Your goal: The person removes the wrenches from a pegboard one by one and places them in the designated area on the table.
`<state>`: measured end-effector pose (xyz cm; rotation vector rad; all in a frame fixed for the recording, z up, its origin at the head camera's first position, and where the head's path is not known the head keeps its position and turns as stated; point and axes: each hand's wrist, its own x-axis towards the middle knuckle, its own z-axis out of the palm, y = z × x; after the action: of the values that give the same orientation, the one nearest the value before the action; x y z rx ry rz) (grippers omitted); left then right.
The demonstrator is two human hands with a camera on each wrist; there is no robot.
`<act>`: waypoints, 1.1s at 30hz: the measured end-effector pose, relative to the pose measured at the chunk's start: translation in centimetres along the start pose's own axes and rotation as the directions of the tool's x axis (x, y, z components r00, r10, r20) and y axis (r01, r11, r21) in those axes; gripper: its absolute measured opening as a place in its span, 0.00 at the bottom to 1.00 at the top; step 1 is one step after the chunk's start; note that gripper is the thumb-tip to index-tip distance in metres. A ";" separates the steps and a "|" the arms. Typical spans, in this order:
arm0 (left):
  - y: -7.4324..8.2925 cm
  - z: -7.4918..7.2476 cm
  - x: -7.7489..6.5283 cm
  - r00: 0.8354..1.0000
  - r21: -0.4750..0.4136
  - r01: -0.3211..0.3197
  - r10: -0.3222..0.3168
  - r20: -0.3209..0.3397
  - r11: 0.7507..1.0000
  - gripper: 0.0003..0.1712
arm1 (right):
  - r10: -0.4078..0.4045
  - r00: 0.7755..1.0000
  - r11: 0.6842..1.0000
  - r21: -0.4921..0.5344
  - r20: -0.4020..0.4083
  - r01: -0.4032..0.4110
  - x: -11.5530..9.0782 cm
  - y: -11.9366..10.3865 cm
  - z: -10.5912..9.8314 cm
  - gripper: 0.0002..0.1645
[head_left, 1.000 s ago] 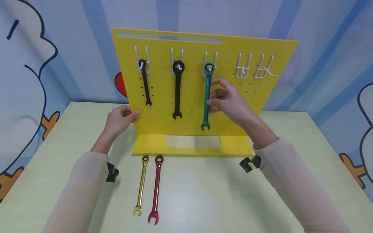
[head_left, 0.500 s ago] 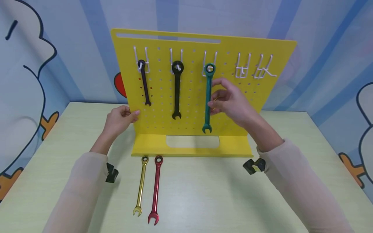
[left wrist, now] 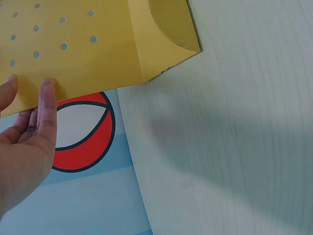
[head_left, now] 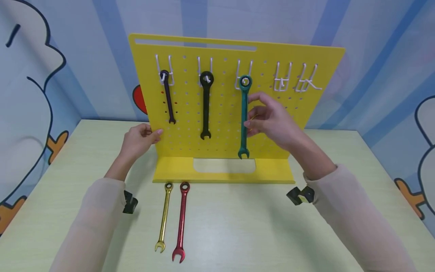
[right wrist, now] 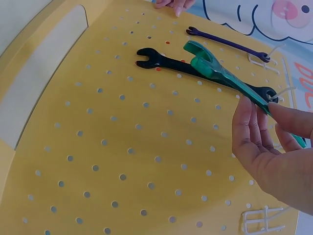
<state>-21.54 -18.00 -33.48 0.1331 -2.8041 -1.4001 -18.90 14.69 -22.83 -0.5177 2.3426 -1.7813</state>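
My right hand (head_left: 273,121) pinches the shaft of a green combination wrench (head_left: 244,113) between thumb and fingers. The wrench hangs upright, its ring end in front of the third white hook (head_left: 239,70); the hook's tip shows through the ring. How far the ring sits on the hook I cannot tell. My left hand (head_left: 137,141) grips the left edge of a yellow pegboard (head_left: 224,139), thumb in front and fingers partly behind it. Left of the green wrench, a black wrench (head_left: 205,107) and a smaller dark purple wrench (head_left: 168,98) hang by their ring ends from hooks.
Two white hooks, one (head_left: 281,81) and another (head_left: 307,81) at the far right, bear nothing. A gold wrench (head_left: 164,219) and a red wrench (head_left: 181,223) lie on the pale table (head_left: 244,226) before the board's base. A patterned wall (head_left: 227,19) stands behind.
The green wrench has shifted slightly right and down, its lower end swinging right to hang straighter. My right forearm has moved a little right with it. The left hand keeps its grip.
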 end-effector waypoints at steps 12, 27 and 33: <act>0.0 0.0 0.0 1.000 -0.001 -0.005 0.005 0.002 1.000 0.29 | 0.009 1.000 1.000 0.000 0.029 -0.009 -0.6 -0.7 0.1 0.22; -0.1 0.2 0.3 1.000 0.004 0.007 -0.006 -0.008 1.000 0.28 | 0.040 0.998 0.997 -0.070 0.047 -0.037 -1.3 -0.8 0.7 0.24; 0.0 0.3 0.3 0.999 -0.004 0.019 -0.019 -0.027 1.000 0.29 | 0.055 0.994 0.996 -0.081 0.094 -0.047 -1.4 -0.3 0.9 0.24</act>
<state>-21.83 -17.81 -33.71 0.1777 -2.7861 -1.3968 -17.29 14.29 -22.90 -0.5375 2.3460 -1.6106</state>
